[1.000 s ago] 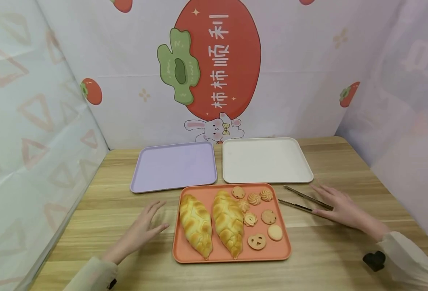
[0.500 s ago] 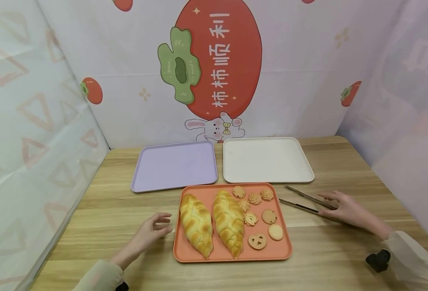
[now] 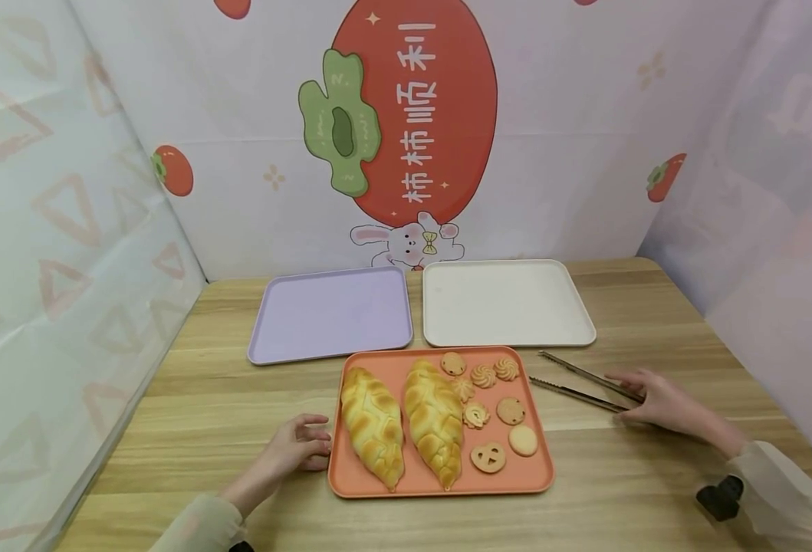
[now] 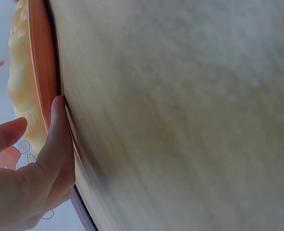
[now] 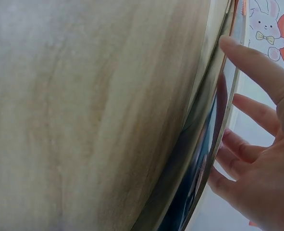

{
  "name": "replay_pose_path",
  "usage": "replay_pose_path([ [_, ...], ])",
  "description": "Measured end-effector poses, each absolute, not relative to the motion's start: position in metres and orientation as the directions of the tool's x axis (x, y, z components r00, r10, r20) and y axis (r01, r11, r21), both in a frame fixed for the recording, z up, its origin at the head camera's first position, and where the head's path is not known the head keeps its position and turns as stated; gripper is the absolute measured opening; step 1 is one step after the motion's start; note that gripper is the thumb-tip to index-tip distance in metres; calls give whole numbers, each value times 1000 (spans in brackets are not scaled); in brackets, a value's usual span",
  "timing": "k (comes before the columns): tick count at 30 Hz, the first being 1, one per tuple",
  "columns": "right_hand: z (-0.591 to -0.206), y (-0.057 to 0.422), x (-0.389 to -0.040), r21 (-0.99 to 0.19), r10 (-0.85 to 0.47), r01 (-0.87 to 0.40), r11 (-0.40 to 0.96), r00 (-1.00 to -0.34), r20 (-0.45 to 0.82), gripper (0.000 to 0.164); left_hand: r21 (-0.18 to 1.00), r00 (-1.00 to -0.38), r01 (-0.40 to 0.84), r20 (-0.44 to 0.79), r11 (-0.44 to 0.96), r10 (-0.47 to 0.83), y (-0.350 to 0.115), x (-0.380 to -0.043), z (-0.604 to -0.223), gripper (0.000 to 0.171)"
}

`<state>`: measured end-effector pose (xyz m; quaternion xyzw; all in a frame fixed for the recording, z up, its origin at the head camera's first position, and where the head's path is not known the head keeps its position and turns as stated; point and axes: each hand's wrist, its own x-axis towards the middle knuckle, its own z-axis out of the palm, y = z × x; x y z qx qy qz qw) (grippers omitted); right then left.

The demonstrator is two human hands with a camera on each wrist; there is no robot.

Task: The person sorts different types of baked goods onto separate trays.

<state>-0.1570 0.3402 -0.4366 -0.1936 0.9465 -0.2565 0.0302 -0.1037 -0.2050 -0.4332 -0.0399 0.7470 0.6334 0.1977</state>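
Note:
In the head view an orange tray (image 3: 436, 491) lies in the middle, bearing a braided bread loaf (image 3: 373, 425) at its left, a second braided loaf (image 3: 433, 422) beside that, and several cookies (image 3: 511, 411). My left hand (image 3: 298, 447) is at the tray's left edge, fingers loosely bent and fingertips right at the rim. From the left wrist view, a finger of the left hand (image 4: 41, 168) reaches the tray's side. To the right, metal tongs (image 3: 585, 376) lie spread on the table. My right hand (image 3: 668, 402) holds their near end, thumb on one arm, fingers at the other.
Behind the orange tray are a lilac tray (image 3: 333, 314) at left and a white tray (image 3: 505, 303) at right. All stand on a wooden table (image 3: 654, 322). Printed cloth (image 3: 550, 192) hangs behind it and along both sides.
My left hand has moved down and inward to the orange tray's edge, its fingers bending. My right hand has slid slightly back along the tongs, closing around them. The trays and tongs stay put.

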Motion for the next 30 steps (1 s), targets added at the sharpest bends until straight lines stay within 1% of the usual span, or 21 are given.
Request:
replay_pose_path([
  [5,-437,341,-154,-505,-386,-338,794,-922,12,69,925,-904,-323,-364,197,225,-203,-104,-436,50],
  [15,-440,346,-156,-550,-392,-337,765,-920,18,57,917,-906,-319,-369,238,208,-200,-106,-438,49],
  [20,-441,346,-159,-541,-397,-362,759,-916,56,53,918,-904,-311,-366,247,223,-200,-108,-440,52],
  [26,-442,346,-159,-595,-419,-385,706,-904,89,48,911,-900,-317,-377,265,219,-199,-109,-440,53],
  [30,-441,346,-156,-587,-408,-401,704,-904,128,46,908,-900,-318,-379,272,215,-199,-109,-440,52],
])
